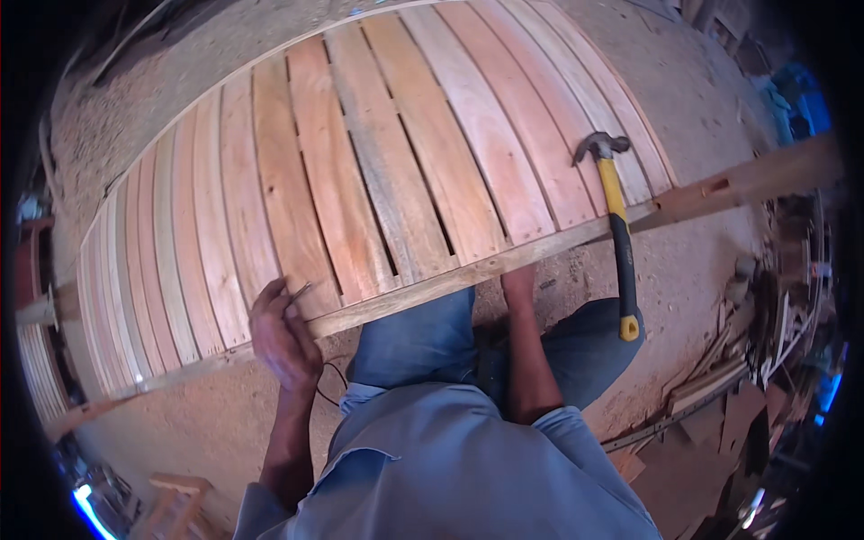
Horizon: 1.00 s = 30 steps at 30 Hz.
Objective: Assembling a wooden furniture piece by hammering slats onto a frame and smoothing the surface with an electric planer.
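A large frame of reddish wooden slats (378,171) lies flat in front of me, its near rail (423,288) running across the view. My left hand (283,333) rests at that rail and pinches thin metal nails against a slat end. My right hand (517,281) reaches down under the rail between my knees; its fingers are hidden. A claw hammer (616,225) with a yellow and black handle lies across the rail to the right, its grip end resting on my right knee, untouched.
The ground all round is sandy and strewn with sawdust (225,423). Wood offcuts and scraps (720,423) pile up at the lower right. A long rail end with a mortise (756,180) sticks out to the right. More slatted wood (40,378) lies at the far left.
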Available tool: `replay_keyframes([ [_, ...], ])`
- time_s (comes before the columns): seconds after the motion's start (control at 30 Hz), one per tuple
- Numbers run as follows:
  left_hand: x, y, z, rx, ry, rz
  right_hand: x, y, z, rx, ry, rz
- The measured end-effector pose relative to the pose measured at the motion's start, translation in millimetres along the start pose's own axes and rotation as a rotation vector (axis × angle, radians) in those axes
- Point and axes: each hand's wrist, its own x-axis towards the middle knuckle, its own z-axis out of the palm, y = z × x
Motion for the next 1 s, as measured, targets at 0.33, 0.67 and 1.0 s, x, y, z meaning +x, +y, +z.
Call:
replay_keyframes([
  [0.33,3,-4,10,0.071,0.129,0.013,22,58,-7,-0.425,-0.406,0.003],
  [0.67,3,-2,12,0.068,0.152,-0.018,10,50,22,-0.232,-0.076,-0.106],
  [1.0,3,-1,13,0.028,0.182,0.011,8,16,18,-0.273,-0.381,0.132],
])
